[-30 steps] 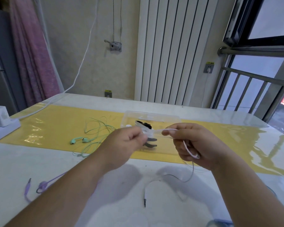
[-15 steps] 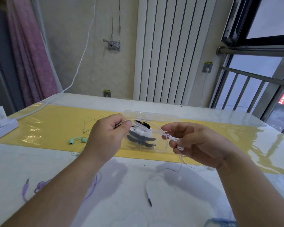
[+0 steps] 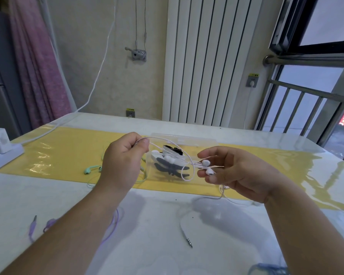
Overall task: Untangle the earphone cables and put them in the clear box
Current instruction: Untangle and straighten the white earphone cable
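On table (image 3: 157, 225), left forearm (image 3: 77, 225) partly hides purple earphones (image 3: 50, 223).

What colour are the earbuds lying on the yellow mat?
Mint green; the earbuds show best in the head view.

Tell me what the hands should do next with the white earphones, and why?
Probably gather the trailing white cable into the loop. The left hand pinches it, the right hand holds both earbuds near the clear box, but the plug lies loose on the table.
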`<move>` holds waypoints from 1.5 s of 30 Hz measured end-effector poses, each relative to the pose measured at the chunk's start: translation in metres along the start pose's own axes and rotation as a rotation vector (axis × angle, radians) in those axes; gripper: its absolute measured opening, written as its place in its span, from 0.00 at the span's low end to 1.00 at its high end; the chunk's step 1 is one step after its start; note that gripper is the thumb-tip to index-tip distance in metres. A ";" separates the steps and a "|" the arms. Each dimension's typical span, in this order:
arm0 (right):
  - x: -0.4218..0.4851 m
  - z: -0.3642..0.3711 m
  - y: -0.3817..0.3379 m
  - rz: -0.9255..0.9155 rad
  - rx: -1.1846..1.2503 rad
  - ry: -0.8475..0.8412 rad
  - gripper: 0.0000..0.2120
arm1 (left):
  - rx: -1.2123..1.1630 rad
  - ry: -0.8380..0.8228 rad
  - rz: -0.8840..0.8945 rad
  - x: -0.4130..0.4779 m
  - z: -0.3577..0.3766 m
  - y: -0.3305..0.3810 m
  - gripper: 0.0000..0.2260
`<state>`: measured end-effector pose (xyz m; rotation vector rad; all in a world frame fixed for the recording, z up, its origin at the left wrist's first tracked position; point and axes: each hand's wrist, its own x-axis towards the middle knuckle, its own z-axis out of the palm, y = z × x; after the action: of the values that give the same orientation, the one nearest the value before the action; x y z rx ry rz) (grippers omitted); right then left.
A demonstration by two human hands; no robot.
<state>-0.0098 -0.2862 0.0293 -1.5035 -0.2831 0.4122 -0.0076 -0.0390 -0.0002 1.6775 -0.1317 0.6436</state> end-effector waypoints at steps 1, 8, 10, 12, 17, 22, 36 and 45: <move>0.000 0.000 0.000 0.005 -0.014 0.007 0.23 | -0.023 0.009 -0.008 0.000 0.000 0.000 0.12; -0.003 -0.002 -0.004 0.080 -0.361 0.105 0.08 | -0.174 -0.011 0.002 -0.001 -0.003 0.004 0.11; -0.003 -0.003 -0.005 0.073 -0.388 0.127 0.06 | -0.192 -0.020 0.016 -0.002 -0.003 0.007 0.11; -0.004 -0.004 -0.008 0.040 -0.334 0.144 0.07 | -0.183 -0.030 0.025 -0.003 -0.003 0.008 0.11; -0.003 -0.005 -0.008 -0.023 -0.188 0.200 0.07 | -0.160 -0.094 0.009 -0.004 -0.003 0.007 0.12; 0.008 0.013 0.008 0.017 -0.095 0.196 0.10 | -0.220 -0.216 -0.079 -0.006 0.000 0.011 0.11; 0.011 0.043 0.015 0.139 -0.106 -0.039 0.16 | -0.090 -0.271 -0.104 -0.010 0.007 0.013 0.13; -0.004 0.002 -0.001 0.086 -0.309 -0.048 0.11 | -0.076 0.003 -0.155 0.003 -0.005 0.009 0.16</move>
<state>-0.0139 -0.2861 0.0308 -1.8150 -0.3317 0.4892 -0.0102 -0.0351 0.0094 1.5959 -0.0229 0.5188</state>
